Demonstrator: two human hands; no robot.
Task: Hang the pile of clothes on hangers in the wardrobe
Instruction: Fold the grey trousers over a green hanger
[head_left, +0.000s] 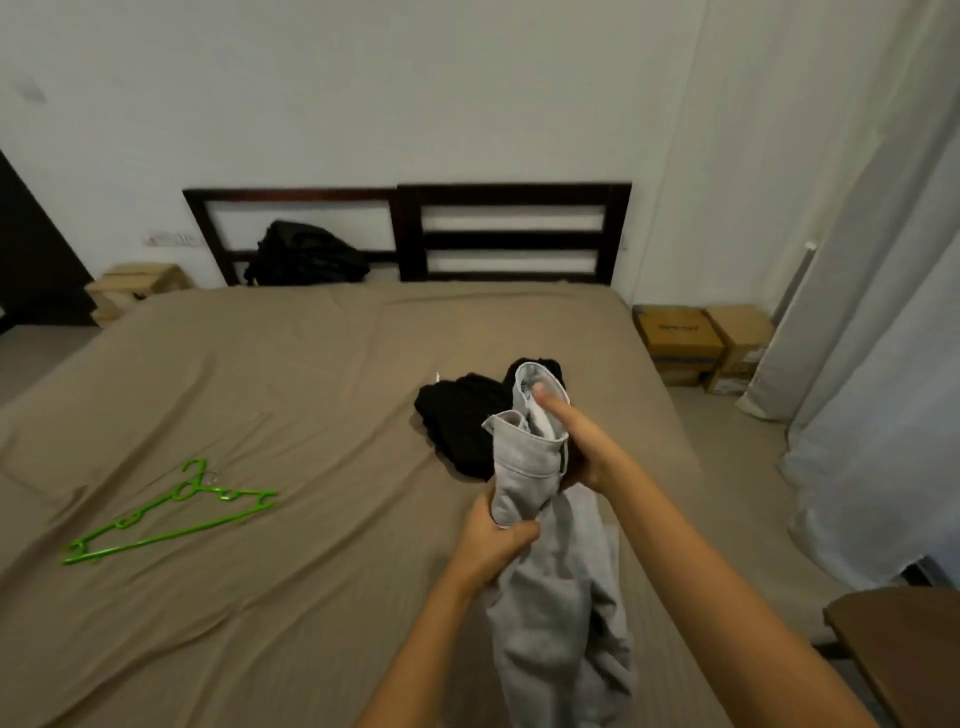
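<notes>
Grey fleece garment (550, 613): held over bed's (311, 364) near right part; soft, limp, light, best taken at its stitched band. Left hand (498, 540) grips a fold; right hand (587, 457) clasps the band. Black clothes pile (462, 421) just beyond; green hangers (171, 514) near left edge.

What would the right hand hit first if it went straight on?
The right hand would likely meet the raised rim of the grey fabric garment it holds, then the black clothes pile; depth unclear.
</notes>
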